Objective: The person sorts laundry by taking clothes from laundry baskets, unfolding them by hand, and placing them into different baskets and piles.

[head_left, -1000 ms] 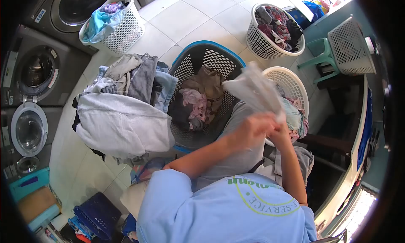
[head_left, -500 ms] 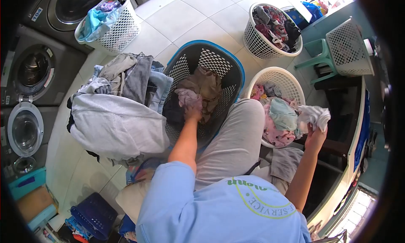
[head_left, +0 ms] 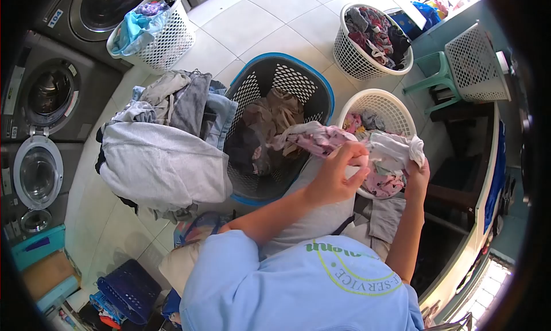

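Left hand (head_left: 336, 173): thumb and forefinger curled into a near-closed ring; closed on one end of a pink printed cloth (head_left: 321, 140), though the exact grip is partly hidden.
Right hand (head_left: 418, 173): fingers bunched around the end of a white cloth (head_left: 393, 150).

Pink printed cloth: aloft, twisted lengthwise; long axis roughly crosswise to the person, running leftward from the left hand over the dark grey basket (head_left: 244, 91). Left hand nearer.
White cloth: stretched leftward from the right hand, across the white round basket (head_left: 396, 110), its far end near the left fingers. Right hand nearer.

Dark grey basket: blue rim, brown and dark garments (head_left: 281, 113) within; ahead of the person.
White round basket: mixed pink and pale laundry (head_left: 381, 184); ahead and to the right, beside the knee.

Garment pile (head_left: 166, 164): left of the dark grey basket, a large pale grey piece draped on top.

Room: tiled floor (head_left: 270, 29); front-loading machines (head_left: 51, 93) along the left; two further filled baskets, one far left (head_left: 172, 44), one far right (head_left: 353, 55); green stool (head_left: 439, 72) at right, a perforated basket (head_left: 473, 61) beside it.
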Demonstrator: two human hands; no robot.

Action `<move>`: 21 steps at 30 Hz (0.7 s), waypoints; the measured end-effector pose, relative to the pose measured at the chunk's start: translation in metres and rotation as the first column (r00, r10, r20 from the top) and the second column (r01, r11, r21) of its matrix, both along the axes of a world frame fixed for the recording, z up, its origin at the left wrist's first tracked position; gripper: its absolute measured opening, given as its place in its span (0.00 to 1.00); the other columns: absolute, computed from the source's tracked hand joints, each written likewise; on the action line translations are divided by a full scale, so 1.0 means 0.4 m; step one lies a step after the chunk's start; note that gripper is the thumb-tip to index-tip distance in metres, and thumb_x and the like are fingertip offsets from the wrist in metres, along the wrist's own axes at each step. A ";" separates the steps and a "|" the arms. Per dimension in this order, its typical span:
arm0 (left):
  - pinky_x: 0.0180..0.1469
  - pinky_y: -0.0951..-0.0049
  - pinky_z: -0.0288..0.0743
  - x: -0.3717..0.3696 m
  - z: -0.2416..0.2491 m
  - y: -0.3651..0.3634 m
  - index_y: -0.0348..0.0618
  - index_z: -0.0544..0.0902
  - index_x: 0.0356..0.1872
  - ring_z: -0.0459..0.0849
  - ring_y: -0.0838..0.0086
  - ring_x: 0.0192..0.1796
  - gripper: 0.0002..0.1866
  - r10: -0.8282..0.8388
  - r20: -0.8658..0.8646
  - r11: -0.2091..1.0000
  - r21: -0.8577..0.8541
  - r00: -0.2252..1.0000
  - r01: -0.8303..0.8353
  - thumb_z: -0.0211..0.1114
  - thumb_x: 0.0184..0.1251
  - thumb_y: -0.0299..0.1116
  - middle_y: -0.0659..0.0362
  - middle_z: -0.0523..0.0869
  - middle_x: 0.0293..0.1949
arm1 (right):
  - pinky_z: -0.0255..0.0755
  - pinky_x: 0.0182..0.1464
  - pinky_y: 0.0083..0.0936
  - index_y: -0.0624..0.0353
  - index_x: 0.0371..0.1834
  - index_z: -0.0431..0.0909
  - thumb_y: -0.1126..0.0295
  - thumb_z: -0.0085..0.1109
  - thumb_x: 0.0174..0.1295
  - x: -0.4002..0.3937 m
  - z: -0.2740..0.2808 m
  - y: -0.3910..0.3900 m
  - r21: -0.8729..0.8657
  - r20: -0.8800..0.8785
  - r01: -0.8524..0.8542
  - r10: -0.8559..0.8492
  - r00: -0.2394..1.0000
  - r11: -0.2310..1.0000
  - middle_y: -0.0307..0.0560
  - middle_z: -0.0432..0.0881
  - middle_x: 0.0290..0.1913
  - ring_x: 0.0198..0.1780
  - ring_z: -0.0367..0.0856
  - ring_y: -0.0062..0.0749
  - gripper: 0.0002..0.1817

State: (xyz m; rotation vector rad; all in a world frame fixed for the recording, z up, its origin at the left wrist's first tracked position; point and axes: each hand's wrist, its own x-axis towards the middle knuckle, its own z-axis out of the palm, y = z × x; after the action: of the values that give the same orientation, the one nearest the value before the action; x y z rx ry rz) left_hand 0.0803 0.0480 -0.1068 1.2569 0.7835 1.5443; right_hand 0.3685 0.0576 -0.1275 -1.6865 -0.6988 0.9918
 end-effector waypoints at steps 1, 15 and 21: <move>0.34 0.77 0.69 0.004 0.030 -0.001 0.39 0.74 0.42 0.74 0.80 0.31 0.12 0.002 0.000 1.000 0.002 1.000 -0.002 0.66 0.59 0.22 0.62 0.77 0.33 | 0.71 0.54 0.26 0.56 0.62 0.70 0.69 0.60 0.62 -0.016 0.003 -0.011 0.042 0.147 -0.200 0.192 0.970 0.979 0.42 0.72 0.60 0.57 0.73 0.29 0.24; 0.49 0.57 0.72 0.072 0.322 -0.102 0.42 0.75 0.55 0.76 0.54 0.43 0.20 -0.546 0.089 0.608 0.726 0.833 0.321 0.59 0.59 0.23 0.53 0.76 0.42 | 0.67 0.54 0.21 0.58 0.53 0.72 0.78 0.64 0.48 -0.197 0.220 -0.028 -0.242 0.577 -0.767 0.724 0.379 0.595 0.45 0.73 0.53 0.53 0.72 0.28 0.25; 0.49 0.70 0.76 -0.113 0.301 0.048 0.43 0.66 0.62 0.79 0.68 0.52 0.27 -0.090 0.539 0.994 0.103 0.837 0.040 0.60 0.60 0.19 0.54 0.75 0.52 | 0.65 0.54 0.19 0.58 0.49 0.72 0.82 0.66 0.41 -0.124 0.381 -0.030 -0.110 0.621 -0.707 0.604 0.500 0.698 0.47 0.74 0.50 0.51 0.72 0.28 0.26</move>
State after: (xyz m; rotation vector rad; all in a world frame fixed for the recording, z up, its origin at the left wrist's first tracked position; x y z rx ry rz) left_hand 0.0353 0.0672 0.0138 0.8192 0.2991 1.7751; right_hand 0.3191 0.0455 0.0251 -1.6032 -1.9502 0.8126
